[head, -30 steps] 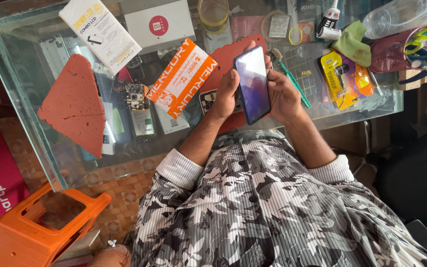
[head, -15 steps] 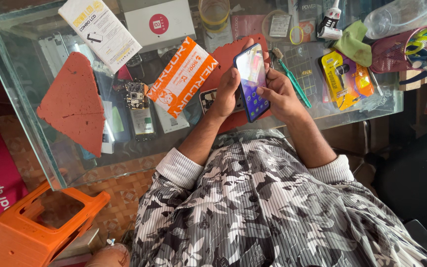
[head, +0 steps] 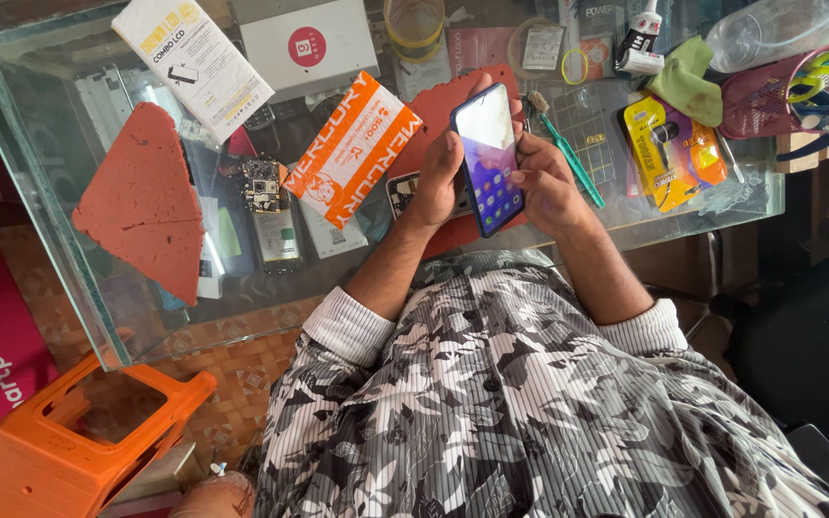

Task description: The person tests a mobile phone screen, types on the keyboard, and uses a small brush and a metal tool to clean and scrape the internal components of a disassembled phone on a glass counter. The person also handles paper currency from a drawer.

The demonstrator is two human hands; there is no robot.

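Note:
A dark smartphone (head: 488, 158) with a lit screen showing app icons is held upright above a glass table (head: 59, 201). My left hand (head: 437, 177) grips its left edge, fingers wrapped behind it. My right hand (head: 547, 184) supports its right edge, with the thumb resting on the lower part of the screen. Under the phone lies a red mat (head: 434, 120).
On the glass lie an orange and white packet (head: 352, 149), a white box (head: 307, 46), a long white carton (head: 194, 59), a bare phone board (head: 271, 206), a green brush (head: 568, 153) and a yellow blister pack (head: 669, 153). A pink basket of scissors (head: 789, 91) stands far right. A red triangular pad (head: 146, 197) lies left. An orange stool (head: 79, 446) stands on the floor.
The phone screen went from a plain purple glow to a page of app icons. My right thumb moved onto the screen. Both hands stayed in nearly the same place.

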